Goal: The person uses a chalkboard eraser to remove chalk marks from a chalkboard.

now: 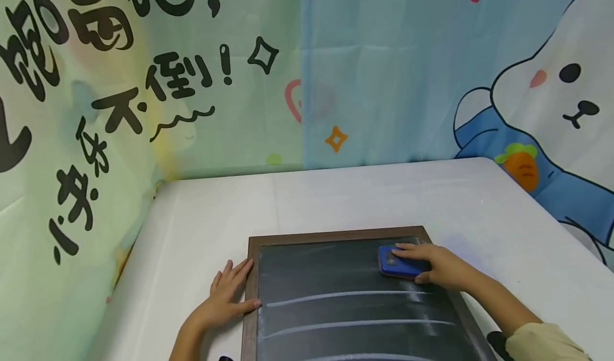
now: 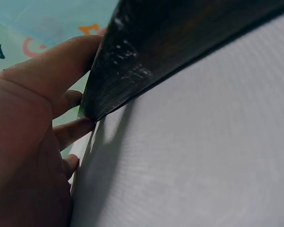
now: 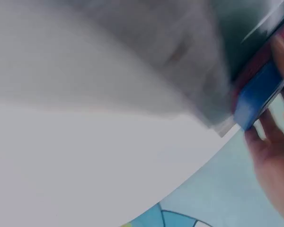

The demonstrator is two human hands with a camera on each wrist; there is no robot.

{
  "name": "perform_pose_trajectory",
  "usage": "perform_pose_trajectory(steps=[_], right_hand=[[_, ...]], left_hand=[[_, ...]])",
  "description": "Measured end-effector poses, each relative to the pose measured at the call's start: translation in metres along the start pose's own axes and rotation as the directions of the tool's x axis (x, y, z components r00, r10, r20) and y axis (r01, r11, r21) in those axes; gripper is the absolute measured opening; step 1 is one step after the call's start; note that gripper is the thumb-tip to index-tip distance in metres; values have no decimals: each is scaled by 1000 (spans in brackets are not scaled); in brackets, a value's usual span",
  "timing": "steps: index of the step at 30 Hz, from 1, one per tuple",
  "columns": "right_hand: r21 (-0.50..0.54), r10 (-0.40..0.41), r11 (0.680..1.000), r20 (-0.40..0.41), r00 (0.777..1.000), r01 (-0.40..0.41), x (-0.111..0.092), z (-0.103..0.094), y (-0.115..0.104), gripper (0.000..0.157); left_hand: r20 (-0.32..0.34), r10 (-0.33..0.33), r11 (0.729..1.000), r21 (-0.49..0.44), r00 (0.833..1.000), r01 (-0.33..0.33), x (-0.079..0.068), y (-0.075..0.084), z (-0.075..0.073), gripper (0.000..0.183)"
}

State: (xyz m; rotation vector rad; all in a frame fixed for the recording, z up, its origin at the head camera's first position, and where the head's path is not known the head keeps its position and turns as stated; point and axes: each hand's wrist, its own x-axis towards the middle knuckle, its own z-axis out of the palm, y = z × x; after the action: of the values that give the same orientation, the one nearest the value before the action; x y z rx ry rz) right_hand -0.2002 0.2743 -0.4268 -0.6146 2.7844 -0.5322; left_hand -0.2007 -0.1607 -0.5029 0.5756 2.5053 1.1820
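Only the head view shows left grip (image 1: 221,296) and eraser (image 1: 402,264) together.

In view are one left hand (image 1: 223,297) and one right hand (image 1: 435,265). There is one blue eraser (image 1: 400,266), one framed blackboard (image 1: 326,267) and one tabletop (image 1: 216,211). The blackboard carries three white lines (image 1: 347,295). The backdrop (image 1: 379,83) bears one large cartoon animal (image 1: 542,99), one carrot (image 1: 522,170) and two four-pointed stars (image 1: 336,138).
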Motion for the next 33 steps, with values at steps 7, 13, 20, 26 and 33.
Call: perform_pose_trajectory(steps=[7, 13, 20, 26, 33], right_hand=[[4, 46, 999, -22, 999, -46, -10, -2, 12, 59], [12, 34, 999, -35, 999, -34, -8, -2, 8, 61], [-9, -61, 998, -11, 998, 61, 23, 6, -29, 61], [-63, -107, 992, 38, 994, 109, 69, 28, -88, 61], [-100, -156, 981, 108, 982, 167, 106, 50, -146, 63]], left_hand=[[5, 17, 1000, -1, 1000, -17, 4, 4, 3, 81], [-3, 20, 1000, -2, 1000, -20, 6, 10, 1, 82], [-8, 20, 1000, 18, 1000, -20, 5, 9, -2, 82], [-10, 11, 1000, 16, 1000, -11, 1, 5, -3, 83], [-7, 13, 1000, -4, 1000, -13, -2, 3, 1, 83]])
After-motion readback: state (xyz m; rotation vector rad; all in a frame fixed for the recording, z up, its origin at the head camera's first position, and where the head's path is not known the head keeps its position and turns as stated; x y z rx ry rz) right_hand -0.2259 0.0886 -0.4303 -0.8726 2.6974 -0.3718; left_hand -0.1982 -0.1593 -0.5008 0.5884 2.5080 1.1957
